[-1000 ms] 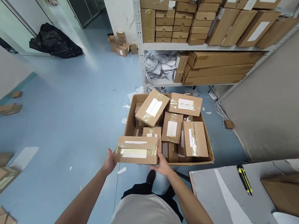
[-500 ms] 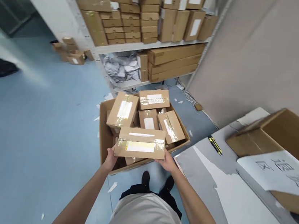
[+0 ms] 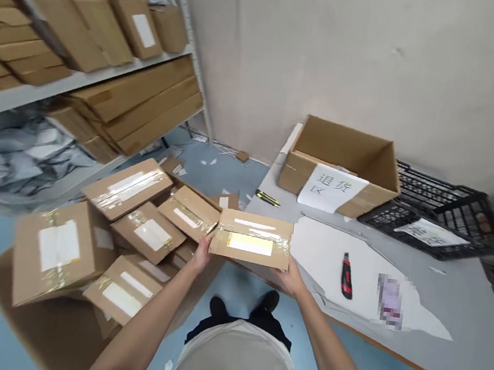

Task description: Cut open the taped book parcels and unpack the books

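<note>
A taped cardboard box [image 3: 238, 255] with a yellow-edged white label is held level in front of me, over the near-left edge of the table [image 3: 450, 294]. My left hand [image 3: 202, 254] grips its left end and my right hand [image 3: 292, 276] its lower right corner. Both hands are closed on it, with some fingers hidden underneath. To the left stands a large open carton [image 3: 26, 332] heaped with several taped, labelled boxes, among them a bigger box [image 3: 57, 246] at its left side.
On the table are a yellow-black utility knife [image 3: 267, 198], a red-black utility knife [image 3: 347, 275], an open cardboard box [image 3: 293, 175] with a handwritten paper sign [image 3: 331, 189], a black plastic crate [image 3: 430, 231] and a blurred-out purple item [image 3: 390, 301]. Shelves [image 3: 93, 79] of boxes stand at left.
My view has turned right, and the held box has moved from above the large carton to the table's edge. Both hands have kept hold of it. The crate has come into view.
</note>
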Demonstrator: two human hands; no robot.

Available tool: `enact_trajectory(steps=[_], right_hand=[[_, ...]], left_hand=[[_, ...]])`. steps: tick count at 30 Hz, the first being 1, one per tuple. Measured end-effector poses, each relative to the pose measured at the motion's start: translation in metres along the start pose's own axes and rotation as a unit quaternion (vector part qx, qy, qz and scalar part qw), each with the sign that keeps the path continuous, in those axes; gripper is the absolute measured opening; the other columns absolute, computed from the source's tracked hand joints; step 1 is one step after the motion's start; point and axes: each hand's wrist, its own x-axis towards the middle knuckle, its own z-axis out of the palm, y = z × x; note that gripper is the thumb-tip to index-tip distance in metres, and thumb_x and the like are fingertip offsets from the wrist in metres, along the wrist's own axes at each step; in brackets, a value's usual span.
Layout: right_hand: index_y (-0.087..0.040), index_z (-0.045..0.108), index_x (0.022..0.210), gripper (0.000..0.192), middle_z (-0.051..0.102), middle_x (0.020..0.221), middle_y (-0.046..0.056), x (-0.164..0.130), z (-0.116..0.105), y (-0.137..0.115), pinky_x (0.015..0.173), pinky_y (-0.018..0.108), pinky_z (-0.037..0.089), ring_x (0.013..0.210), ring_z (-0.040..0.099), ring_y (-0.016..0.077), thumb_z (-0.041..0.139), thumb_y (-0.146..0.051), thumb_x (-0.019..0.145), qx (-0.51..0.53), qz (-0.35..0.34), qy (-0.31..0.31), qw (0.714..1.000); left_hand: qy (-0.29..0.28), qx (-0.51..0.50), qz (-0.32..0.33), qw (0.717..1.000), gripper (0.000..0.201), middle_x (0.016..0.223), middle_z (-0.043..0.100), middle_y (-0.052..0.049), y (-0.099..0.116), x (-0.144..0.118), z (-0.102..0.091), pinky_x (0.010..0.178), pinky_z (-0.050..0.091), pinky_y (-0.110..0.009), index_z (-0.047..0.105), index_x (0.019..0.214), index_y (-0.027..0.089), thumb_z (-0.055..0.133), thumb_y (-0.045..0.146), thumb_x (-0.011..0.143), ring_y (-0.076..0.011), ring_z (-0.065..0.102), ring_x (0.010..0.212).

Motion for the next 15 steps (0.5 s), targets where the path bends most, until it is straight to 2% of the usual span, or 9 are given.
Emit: enact_trajectory(steps=[4, 8, 11, 15], right_hand=[[-0.021, 0.043, 0.131, 0.075, 0.057, 0.126, 0.012, -0.022, -0.067, 0.038, 0.099, 0.047, 0.039, 0.116, 0.052, 0.0292, 0.075, -0.037, 0.064, -0.018, 0.035, 0.076, 0.996], [-0.020, 0.044, 0.129, 0.074, 0.057, 0.126, 0.012, -0.037, -0.117, 0.067, 0.099, 0.045, 0.040, 0.116, 0.053, 0.0281, 0.075, -0.039, 0.065, -0.017, 0.060, 0.114, 0.991], [-0.021, 0.044, 0.129, 0.075, 0.056, 0.127, 0.012, -0.043, -0.139, 0.081, 0.099, 0.045, 0.040, 0.118, 0.052, 0.0276, 0.075, -0.041, 0.064, -0.014, 0.077, 0.136, 0.988], [-0.021, 0.043, 0.131, 0.078, 0.056, 0.126, 0.012, -0.046, -0.153, 0.095, 0.098, 0.045, 0.042, 0.117, 0.053, 0.0277, 0.075, -0.043, 0.064, 0.005, 0.106, 0.155, 0.982]], left_hand=[[-0.057, -0.002, -0.058, 0.997, 0.094, 0.119, 0.062, -0.014, -0.047, 0.042, 0.062, 0.100, 0.039, -0.045, 0.059, 0.120, 0.014, 0.046, 0.085, 0.059, -0.0352, 0.048, 0.120], [-0.072, 0.006, -0.105, 0.992, 0.092, 0.121, 0.061, -0.014, -0.089, 0.071, 0.108, 0.100, 0.038, -0.045, 0.055, 0.125, 0.015, 0.041, 0.083, 0.065, -0.0331, 0.049, 0.121], [-0.087, 0.018, -0.118, 0.989, 0.090, 0.126, 0.058, -0.013, -0.110, 0.087, 0.131, 0.101, 0.036, -0.045, 0.053, 0.126, 0.017, 0.043, 0.082, 0.065, -0.0331, 0.047, 0.122], [-0.120, 0.041, -0.112, 0.986, 0.087, 0.133, 0.052, -0.011, -0.127, 0.103, 0.150, 0.105, 0.032, -0.044, 0.052, 0.128, 0.018, 0.041, 0.081, 0.068, -0.0326, 0.042, 0.127]])
